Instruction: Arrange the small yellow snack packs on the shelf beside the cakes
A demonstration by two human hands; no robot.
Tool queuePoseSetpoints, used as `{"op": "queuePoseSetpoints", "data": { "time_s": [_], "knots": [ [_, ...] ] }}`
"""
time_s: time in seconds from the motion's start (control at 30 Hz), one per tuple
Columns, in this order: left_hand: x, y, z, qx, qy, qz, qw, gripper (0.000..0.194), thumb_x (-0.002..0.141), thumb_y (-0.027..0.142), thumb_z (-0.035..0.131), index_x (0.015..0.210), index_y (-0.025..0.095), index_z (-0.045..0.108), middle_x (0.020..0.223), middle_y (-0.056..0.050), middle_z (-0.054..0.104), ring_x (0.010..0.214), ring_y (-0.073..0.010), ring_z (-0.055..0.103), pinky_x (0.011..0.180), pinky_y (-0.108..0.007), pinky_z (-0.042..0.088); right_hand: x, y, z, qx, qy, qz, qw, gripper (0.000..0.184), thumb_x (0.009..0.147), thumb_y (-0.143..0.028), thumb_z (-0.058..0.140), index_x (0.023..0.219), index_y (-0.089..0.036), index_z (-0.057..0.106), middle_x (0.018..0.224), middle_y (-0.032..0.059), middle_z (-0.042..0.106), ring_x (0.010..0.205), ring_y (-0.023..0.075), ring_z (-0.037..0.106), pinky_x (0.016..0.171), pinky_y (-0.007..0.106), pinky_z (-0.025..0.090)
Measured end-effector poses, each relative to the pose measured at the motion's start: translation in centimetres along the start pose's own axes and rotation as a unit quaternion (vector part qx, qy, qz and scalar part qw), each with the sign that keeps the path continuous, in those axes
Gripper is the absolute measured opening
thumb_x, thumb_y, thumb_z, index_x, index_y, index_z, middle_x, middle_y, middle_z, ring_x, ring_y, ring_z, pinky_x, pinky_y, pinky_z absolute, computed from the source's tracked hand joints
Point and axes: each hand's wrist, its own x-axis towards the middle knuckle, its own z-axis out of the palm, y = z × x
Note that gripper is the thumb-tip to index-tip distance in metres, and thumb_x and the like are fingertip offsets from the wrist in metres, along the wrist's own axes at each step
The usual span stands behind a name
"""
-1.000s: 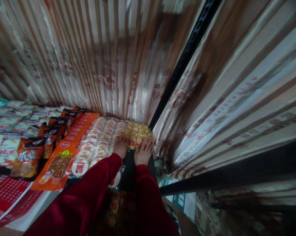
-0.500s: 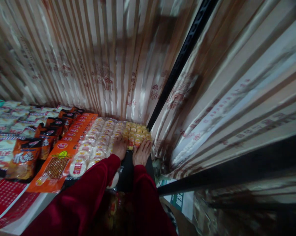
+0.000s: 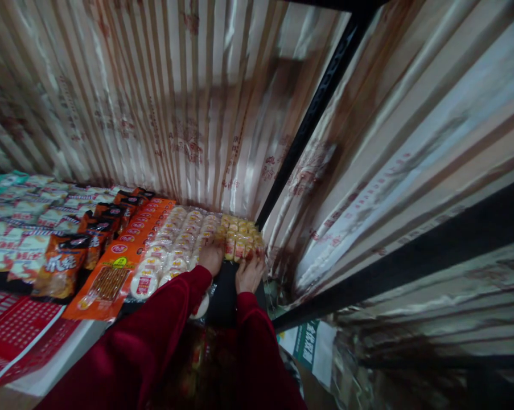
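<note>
Small yellow snacks in clear wrapping [image 3: 239,233] lie in rows at the right end of the display. My left hand [image 3: 212,257] rests at their front left edge, beside the white round packs; its fingertips are partly hidden and point forward. At their front right, my right hand [image 3: 250,273] touches the nearest yellow packs with fingers apart and slightly bent. Neither hand has lifted anything off the surface. White round snacks in clear wrapping [image 3: 171,255] run in columns just left of my left hand. A bare black strip of the surface [image 3: 223,296] shows between my forearms.
Orange stick-snack packs [image 3: 111,276], orange-black bags [image 3: 62,267] and white packets [image 3: 21,247] fill the left. A red basket [image 3: 15,324] stands below them. Pleated printed sheeting [image 3: 197,114] hangs behind. A black post [image 3: 299,136] and a black rail [image 3: 393,250] border the right.
The view has shifted slightly, so the goods sit a little further right. My right hand's fingers are more bent on the yellow packs; my left hand stays at their left edge.
</note>
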Motion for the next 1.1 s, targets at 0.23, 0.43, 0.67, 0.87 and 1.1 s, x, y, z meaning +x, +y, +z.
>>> {"op": "queuePoseSetpoints", "data": {
  "time_s": [0.23,0.43,0.67,0.87,1.1],
  "knots": [
    [-2.5,1.2,1.2,-0.036,-0.011,0.028,0.999,0.020,0.082,0.022,0.051,0.087,0.014,0.069,0.101,-0.011,0.065,0.110,-0.0294,0.048,0.094,-0.045,0.034,-2.7,1.1,-1.2,-0.066,-0.100,0.012,0.993,0.033,0.076,-0.014,0.042,0.095,-0.015,0.069,0.094,0.0137,0.060,0.092,0.0283,0.048,0.083,0.042,0.036],
    [-3.4,1.7,1.7,-0.034,-0.003,0.039,0.999,0.027,0.086,0.019,0.042,0.084,0.014,0.068,0.103,-0.010,0.063,0.106,-0.0280,0.049,0.090,-0.043,0.037,-2.9,0.9,-1.7,-0.069,-0.107,-0.034,0.991,0.042,0.077,-0.011,0.039,0.110,-0.013,0.066,0.110,0.0102,0.062,0.102,0.0286,0.043,0.086,0.040,0.034],
    [-3.8,1.8,1.7,-0.045,-0.002,0.040,0.998,0.027,0.086,0.017,0.042,0.085,0.012,0.068,0.098,-0.011,0.062,0.104,-0.0263,0.049,0.089,-0.041,0.038,-2.9,1.0,-1.6,-0.049,-0.104,-0.024,0.993,0.043,0.077,-0.009,0.037,0.110,-0.013,0.064,0.114,0.0091,0.061,0.104,0.0275,0.044,0.085,0.040,0.035],
    [-4.9,2.6,1.7,-0.069,0.011,0.048,0.996,0.028,0.088,0.017,0.040,0.082,0.011,0.067,0.089,-0.011,0.063,0.100,-0.0244,0.048,0.087,-0.038,0.039,-3.0,1.1,-1.3,-0.034,-0.078,-0.013,0.996,0.040,0.075,-0.010,0.037,0.103,-0.013,0.066,0.107,0.0107,0.063,0.103,0.0270,0.047,0.087,0.039,0.035],
    [-8.0,4.8,0.7,-0.115,0.001,0.088,0.989,0.024,0.087,0.016,0.040,0.083,0.013,0.063,0.091,-0.010,0.060,0.101,-0.0224,0.047,0.089,-0.035,0.040,-2.7,2.0,-1.2,0.016,-0.075,-0.054,0.996,0.039,0.069,-0.008,0.037,0.094,-0.009,0.067,0.097,0.0124,0.063,0.096,0.0229,0.051,0.091,0.037,0.037]
  ]
}}
